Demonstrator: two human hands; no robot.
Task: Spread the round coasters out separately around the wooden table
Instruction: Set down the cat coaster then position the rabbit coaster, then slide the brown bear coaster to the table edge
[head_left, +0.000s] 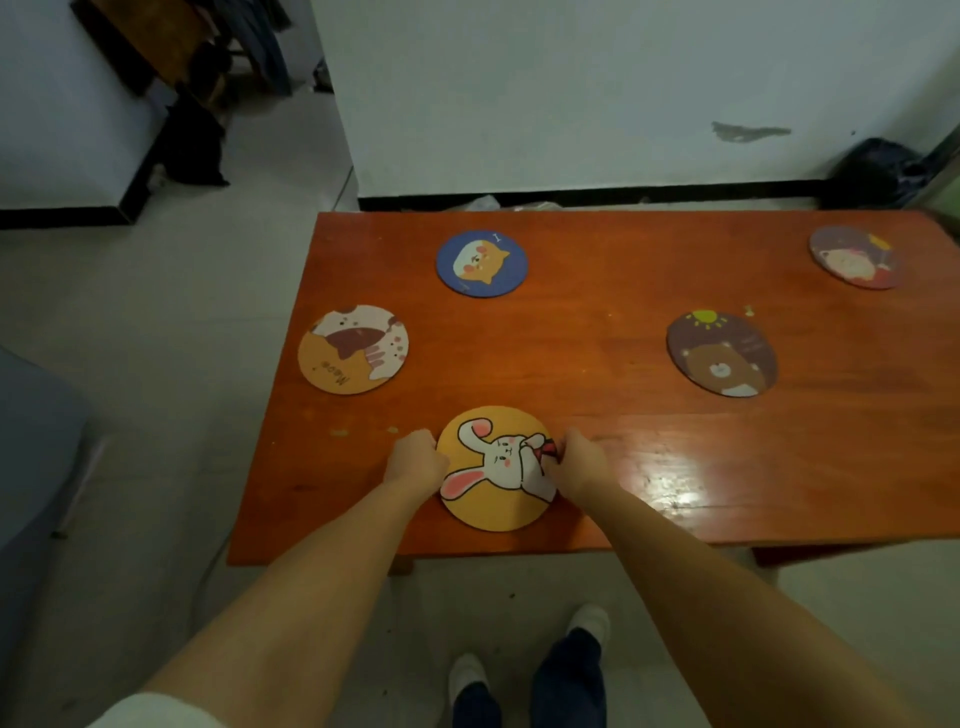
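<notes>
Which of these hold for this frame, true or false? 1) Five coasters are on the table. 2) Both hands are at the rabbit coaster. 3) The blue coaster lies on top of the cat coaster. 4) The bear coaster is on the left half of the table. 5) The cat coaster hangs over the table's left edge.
1) Five coasters are on the table: true.
2) The left hand and right hand are at the rabbit coaster: true, one at each side edge.
3) False. The blue coaster lies apart from the cat coaster.
4) False. The bear coaster is on the right half.
5) True.
</notes>
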